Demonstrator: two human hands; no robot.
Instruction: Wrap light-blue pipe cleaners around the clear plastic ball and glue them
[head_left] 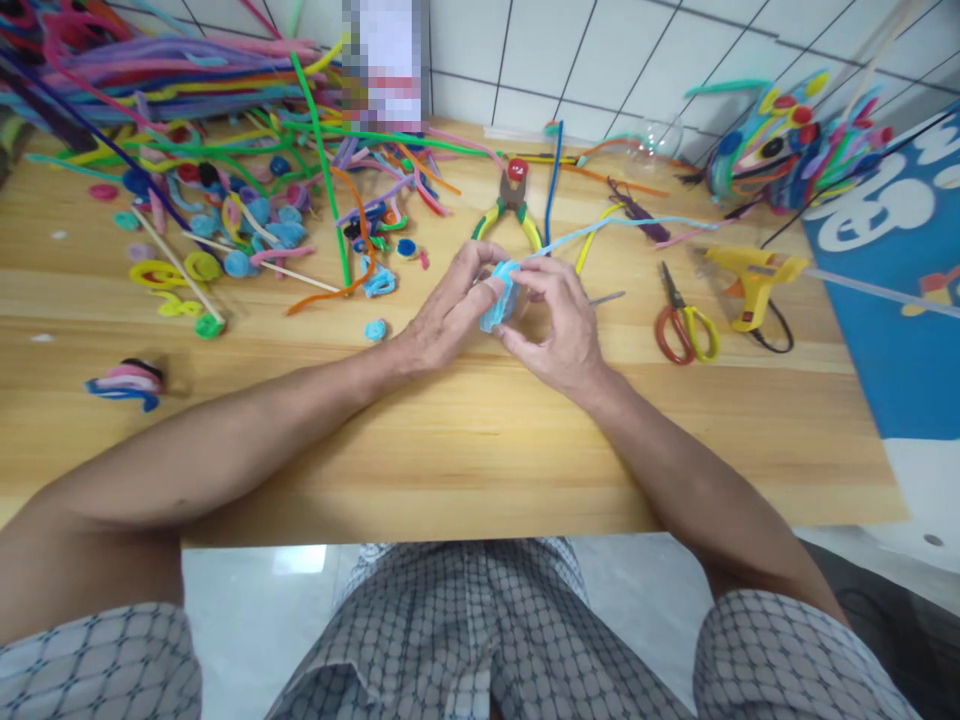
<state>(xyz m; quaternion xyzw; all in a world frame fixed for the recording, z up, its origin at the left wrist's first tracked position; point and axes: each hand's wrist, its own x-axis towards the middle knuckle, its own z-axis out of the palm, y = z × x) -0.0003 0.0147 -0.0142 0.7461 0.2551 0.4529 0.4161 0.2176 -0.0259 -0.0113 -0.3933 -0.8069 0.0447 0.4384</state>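
Observation:
Both hands hold one light-blue coil of pipe cleaner above the middle of the table. My left hand pinches it from the left, fingers closed over its top. On the other side my right hand grips its right edge with thumb and fingers. A loose light-blue pipe cleaner tail runs from near the right fingertips toward the upper right. Just beyond the hands lie pliers with green and yellow handles, a red ball at their jaws. A small light-blue coil rests left of my left hand.
Scissors and a yellow glue gun lie to the right. Loose pipe cleaners and small coils cover the left side, with a thick bundle behind. Colourful pipe cleaner figures stand at the back right by the tiled wall.

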